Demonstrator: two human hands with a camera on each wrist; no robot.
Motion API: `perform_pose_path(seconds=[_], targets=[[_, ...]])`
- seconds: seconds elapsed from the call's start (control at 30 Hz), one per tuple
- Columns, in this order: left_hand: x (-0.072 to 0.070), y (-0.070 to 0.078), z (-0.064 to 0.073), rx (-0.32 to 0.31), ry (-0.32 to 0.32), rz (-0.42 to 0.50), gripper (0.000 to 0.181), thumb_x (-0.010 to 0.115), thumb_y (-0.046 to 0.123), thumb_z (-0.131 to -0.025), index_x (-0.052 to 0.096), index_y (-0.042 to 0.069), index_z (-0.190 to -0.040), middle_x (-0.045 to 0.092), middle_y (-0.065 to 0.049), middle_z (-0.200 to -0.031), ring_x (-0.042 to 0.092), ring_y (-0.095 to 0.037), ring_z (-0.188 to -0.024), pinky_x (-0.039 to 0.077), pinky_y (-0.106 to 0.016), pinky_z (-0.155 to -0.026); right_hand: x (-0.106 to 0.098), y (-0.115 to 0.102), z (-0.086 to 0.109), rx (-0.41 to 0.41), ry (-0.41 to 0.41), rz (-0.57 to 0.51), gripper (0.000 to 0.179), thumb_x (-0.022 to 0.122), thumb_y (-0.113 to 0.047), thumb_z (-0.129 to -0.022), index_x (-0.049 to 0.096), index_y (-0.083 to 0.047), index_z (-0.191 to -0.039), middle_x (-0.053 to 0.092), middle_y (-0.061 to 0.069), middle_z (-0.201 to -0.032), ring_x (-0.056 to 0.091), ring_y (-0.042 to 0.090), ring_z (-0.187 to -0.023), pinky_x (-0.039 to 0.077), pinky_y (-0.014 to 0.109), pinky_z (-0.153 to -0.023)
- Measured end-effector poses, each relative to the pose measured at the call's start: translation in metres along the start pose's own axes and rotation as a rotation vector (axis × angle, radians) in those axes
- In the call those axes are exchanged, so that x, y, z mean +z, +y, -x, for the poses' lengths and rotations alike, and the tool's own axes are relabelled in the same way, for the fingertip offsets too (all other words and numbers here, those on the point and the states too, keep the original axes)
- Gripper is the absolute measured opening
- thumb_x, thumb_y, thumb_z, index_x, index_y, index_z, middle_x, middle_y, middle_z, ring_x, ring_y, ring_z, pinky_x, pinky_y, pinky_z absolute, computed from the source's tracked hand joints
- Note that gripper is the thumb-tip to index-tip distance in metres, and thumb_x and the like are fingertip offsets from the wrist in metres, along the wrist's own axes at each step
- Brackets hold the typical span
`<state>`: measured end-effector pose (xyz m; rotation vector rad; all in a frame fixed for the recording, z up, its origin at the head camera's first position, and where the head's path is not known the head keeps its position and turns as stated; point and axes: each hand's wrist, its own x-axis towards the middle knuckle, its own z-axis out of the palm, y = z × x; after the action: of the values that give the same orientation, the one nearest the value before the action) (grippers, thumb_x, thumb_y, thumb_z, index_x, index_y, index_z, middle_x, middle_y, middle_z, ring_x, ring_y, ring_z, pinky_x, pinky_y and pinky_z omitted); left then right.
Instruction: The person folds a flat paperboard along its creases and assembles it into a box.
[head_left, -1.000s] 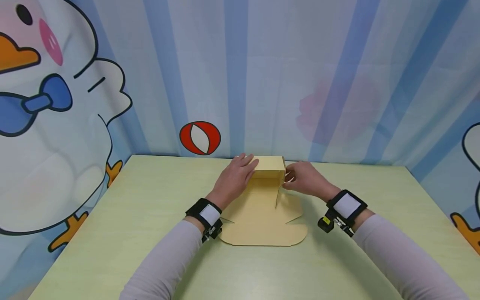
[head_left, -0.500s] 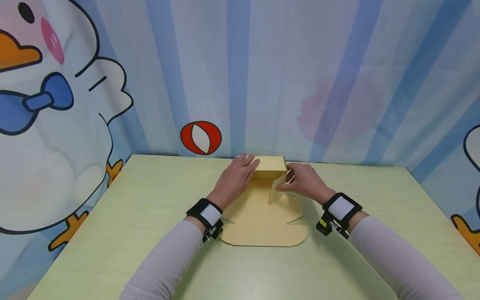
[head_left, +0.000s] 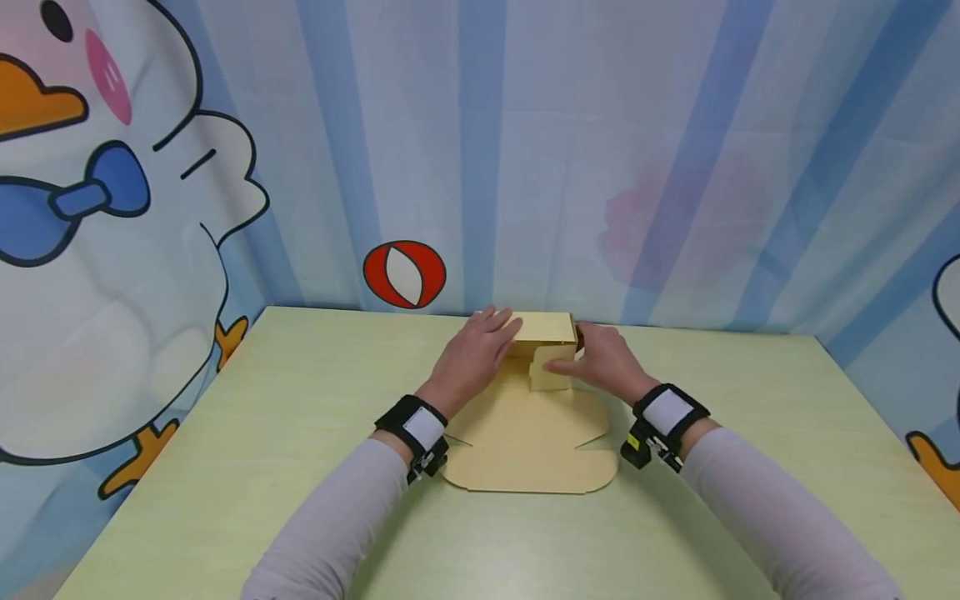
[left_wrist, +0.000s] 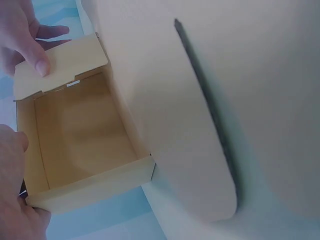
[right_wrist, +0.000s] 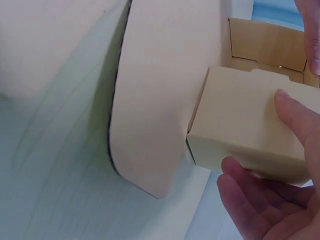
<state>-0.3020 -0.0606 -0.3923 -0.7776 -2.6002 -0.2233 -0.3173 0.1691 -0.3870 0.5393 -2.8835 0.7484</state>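
A partly folded yellow-tan cardboard box stands towards the back of the table, its open side facing me. My left hand holds its left end, fingers stretched over the top panel. At the right end, my right hand pinches the side flap, thumb pressing its face and fingers behind the outer wall. That flap lies folded across the opening in the right wrist view. In the left wrist view the far flap is under the right thumb, while the near side wall has no flap across the opening.
The box's unfolded lid panel, with rounded corners and slits at its sides, lies towards me on the pale green table. Behind the table hangs a striped blue curtain with cartoon prints.
The right hand has moved left and swung the right side flap inward, from roughly upright along the side to across the box opening. The left hand stays on the box.
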Motion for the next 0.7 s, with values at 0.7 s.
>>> perform_pose_path(seconds=[0.7], targets=[[0.000, 0.000, -0.001, -0.008, -0.013, 0.007, 0.040, 0.054, 0.021, -0.103, 0.055, 0.014, -0.142, 0.055, -0.008, -0.146, 0.047, -0.030, -0.140, 0.036, -0.044, -0.118, 0.013, -0.006, -0.005, 0.054, 0.123, 0.025, 0.046, 0.078, -0.031, -0.085, 0.059, 0.005, -0.106, 0.070, 0.023, -0.097, 0.069, 0.031, -0.082, 0.053, 0.039, -0.066]])
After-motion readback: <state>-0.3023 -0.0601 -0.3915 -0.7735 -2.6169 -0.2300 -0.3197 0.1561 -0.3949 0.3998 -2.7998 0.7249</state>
